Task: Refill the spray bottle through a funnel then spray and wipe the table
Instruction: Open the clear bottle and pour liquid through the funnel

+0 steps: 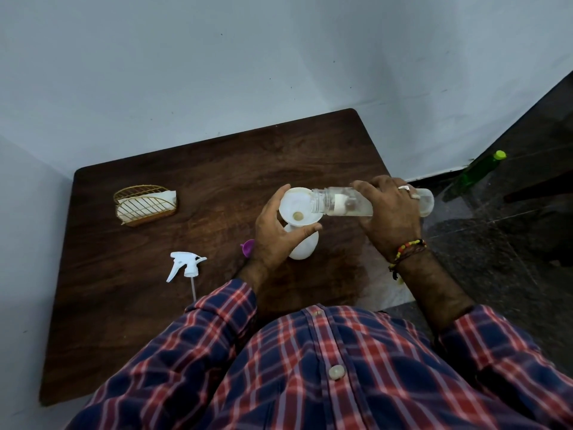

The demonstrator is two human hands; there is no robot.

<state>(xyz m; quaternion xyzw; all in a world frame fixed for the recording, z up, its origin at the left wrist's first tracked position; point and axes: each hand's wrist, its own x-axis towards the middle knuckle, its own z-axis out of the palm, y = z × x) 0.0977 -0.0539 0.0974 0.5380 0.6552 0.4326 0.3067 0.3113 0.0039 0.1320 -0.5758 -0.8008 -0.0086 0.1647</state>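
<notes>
A white spray bottle body (304, 248) stands on the dark wooden table (155, 305) with a white funnel (297, 206) set in its neck. My left hand (276, 231) grips the funnel's rim and the bottle's top. My right hand (387, 212) holds a clear plastic bottle (338, 201) tipped on its side, its open mouth over the funnel. A little liquid lies along the clear bottle's lower side. The white trigger sprayer head (186, 268) with its dip tube lies apart on the table at the left.
A gold wire holder (145, 206) with white napkins sits at the far left of the table. A small purple piece (248, 247) peeks out behind my left wrist. A white cloth (390, 290) lies at the table's right edge. A green bottle (474, 176) stands on the floor to the right.
</notes>
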